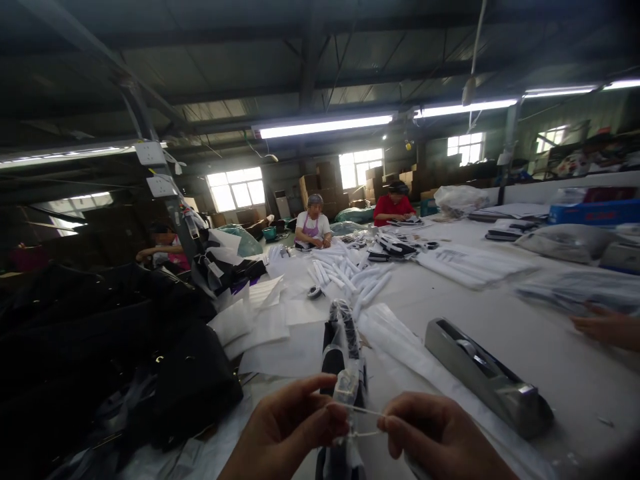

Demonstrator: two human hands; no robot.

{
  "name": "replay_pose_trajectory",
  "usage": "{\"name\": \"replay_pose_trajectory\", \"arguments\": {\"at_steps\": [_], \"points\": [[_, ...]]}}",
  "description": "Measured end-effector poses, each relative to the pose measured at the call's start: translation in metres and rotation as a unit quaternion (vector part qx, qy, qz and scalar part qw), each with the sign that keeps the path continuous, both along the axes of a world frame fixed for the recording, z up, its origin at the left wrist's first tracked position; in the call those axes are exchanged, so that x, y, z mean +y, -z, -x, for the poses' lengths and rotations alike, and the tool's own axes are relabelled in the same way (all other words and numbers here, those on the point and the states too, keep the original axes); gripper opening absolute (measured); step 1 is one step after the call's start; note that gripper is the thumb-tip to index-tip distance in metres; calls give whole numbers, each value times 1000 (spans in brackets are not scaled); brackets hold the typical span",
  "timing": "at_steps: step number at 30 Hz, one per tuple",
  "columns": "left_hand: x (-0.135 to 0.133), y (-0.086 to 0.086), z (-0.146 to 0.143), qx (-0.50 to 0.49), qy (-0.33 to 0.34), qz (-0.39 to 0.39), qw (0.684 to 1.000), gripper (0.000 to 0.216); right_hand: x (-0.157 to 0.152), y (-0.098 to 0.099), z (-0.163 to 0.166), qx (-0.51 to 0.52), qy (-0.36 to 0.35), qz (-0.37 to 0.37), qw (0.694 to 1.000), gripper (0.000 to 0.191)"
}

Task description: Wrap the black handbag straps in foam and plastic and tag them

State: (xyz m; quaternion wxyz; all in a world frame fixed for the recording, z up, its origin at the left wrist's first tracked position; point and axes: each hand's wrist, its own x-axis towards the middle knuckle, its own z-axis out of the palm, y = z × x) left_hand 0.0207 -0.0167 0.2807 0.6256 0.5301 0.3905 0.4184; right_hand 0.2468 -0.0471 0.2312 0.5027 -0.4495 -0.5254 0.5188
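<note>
My left hand (pixel 295 425) and right hand (pixel 436 427) pinch a thin pale cord (pixel 364 410): likely light, limp, best gripped at either side; the plastic-wrapped bundle (pixel 345 337) looks slippery.

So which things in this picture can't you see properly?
Head view, all:
Long black bundle in clear plastic: partly hidden behind the left hand.
Thin white band: partly hidden by the same hand.
Red lettering on blue rectangular box: blurred, too small.
Another person's bare hand: blurred, its arm cut off by the right edge.
</note>
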Motion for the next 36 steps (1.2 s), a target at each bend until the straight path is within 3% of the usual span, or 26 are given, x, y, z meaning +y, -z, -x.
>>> {"name": "replay_pose_trajectory", "arguments": {"at_steps": [4, 7, 10, 13, 16, 21, 27, 31, 36], "points": [[36, 45, 20, 133, -16, -77, 988, 36, 7, 24, -19, -143, 23, -12, 989, 33], [58, 67, 26, 199, 13, -79, 977, 38, 19, 39, -15, -235, 17, -6, 972, 30], [63, 69, 18, 218, 101, -42, 970, 34, 32, 46, 4, -209, -16, -7, 978, 29], [57, 58, 2, 153, 216, -29, 964, 37, 40, 45, 24, -137, -58, -28, 988, 25], [54, 49, -6, 124, 246, -39, 960, 34, 44, 41, 33, -88, -84, -33, 992, 22], [57, 55, 14, 159, 166, -24, 973, 32, 42, 43, 19, -107, -81, -23, 991, 18], [39, 66, 40, 38, 24, 57, 997, 40, 25, 55, 2, -134, -39, 22, 990, 39], [25, 63, 32, -74, -8, 95, 993, 43, 14, 54, 4, 57, -29, 63, 996, 45], [20, 59, 16, -112, -11, 55, 992, 46, 10, 40, 13, 247, -142, 41, 958, 58]]}}
